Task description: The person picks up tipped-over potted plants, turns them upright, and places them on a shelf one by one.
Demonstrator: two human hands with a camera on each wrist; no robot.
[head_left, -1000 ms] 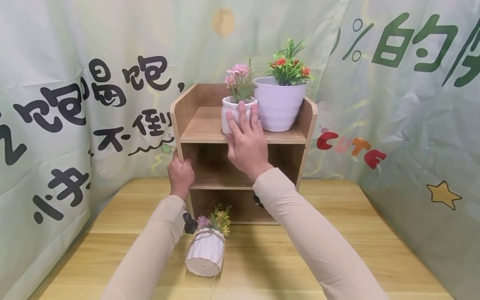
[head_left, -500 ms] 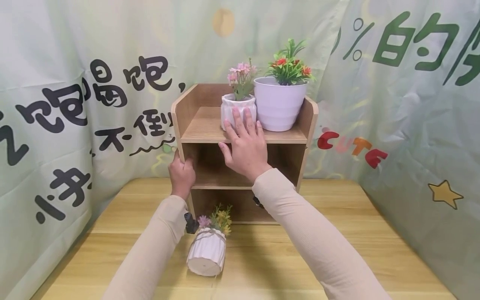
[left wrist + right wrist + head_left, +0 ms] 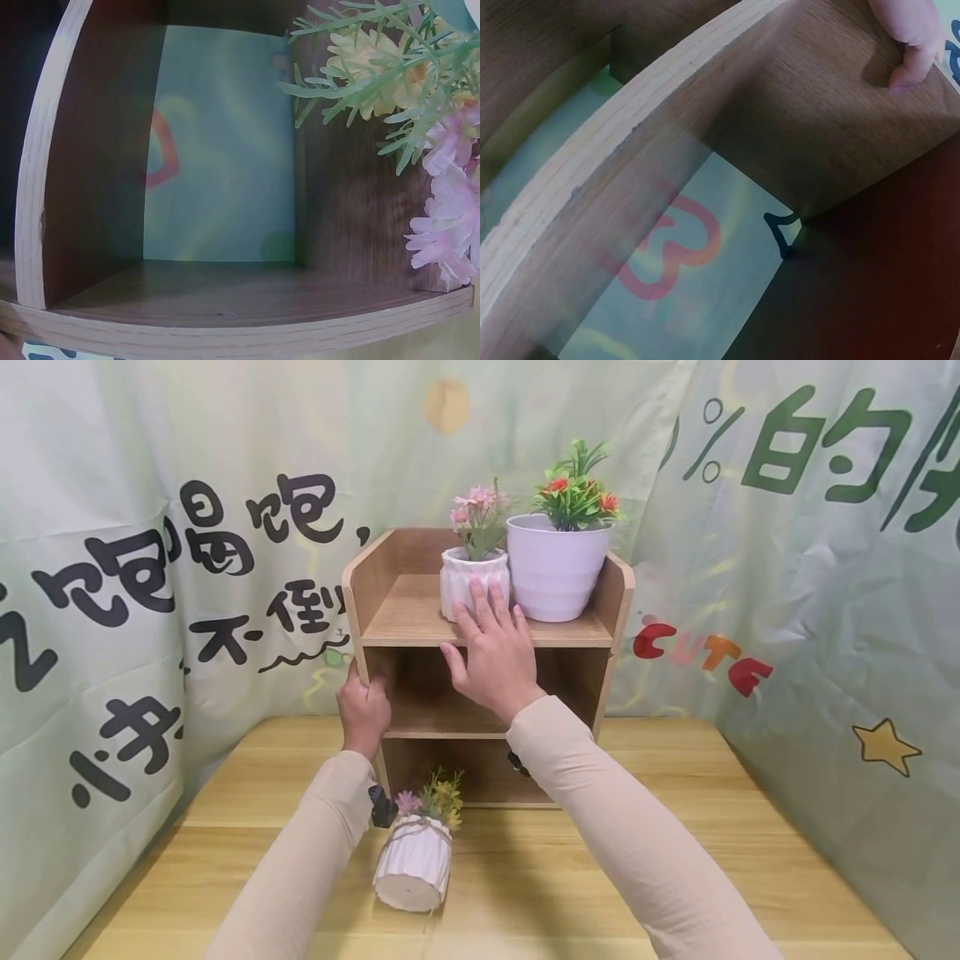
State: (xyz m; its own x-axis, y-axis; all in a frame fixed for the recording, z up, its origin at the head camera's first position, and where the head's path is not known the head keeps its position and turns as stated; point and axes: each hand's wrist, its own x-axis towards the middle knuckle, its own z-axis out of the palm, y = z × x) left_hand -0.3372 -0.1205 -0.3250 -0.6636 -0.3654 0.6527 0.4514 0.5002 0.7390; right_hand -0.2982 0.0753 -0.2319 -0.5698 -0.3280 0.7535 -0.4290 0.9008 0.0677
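The head view alone shows both hands. The right hand (image 3: 491, 656) lies with straight fingers on the front edge of the top board of the shelf (image 3: 390, 610), its fingertips touching the ribbed pot (image 3: 471, 583), which holds pink flowers. Just beside that pot stands the round pot (image 3: 555, 568) with red flowers; both sit on the top board. The left hand (image 3: 363, 708) grips the shelf's left side panel. A fallen pot (image 3: 414, 870) lies on the table (image 3: 675, 827) before the shelf. The left wrist view shows a bare compartment and yellow and pink flowers (image 3: 442, 187) close up; the right wrist view shows a fingertip (image 3: 911, 45) on the wood.
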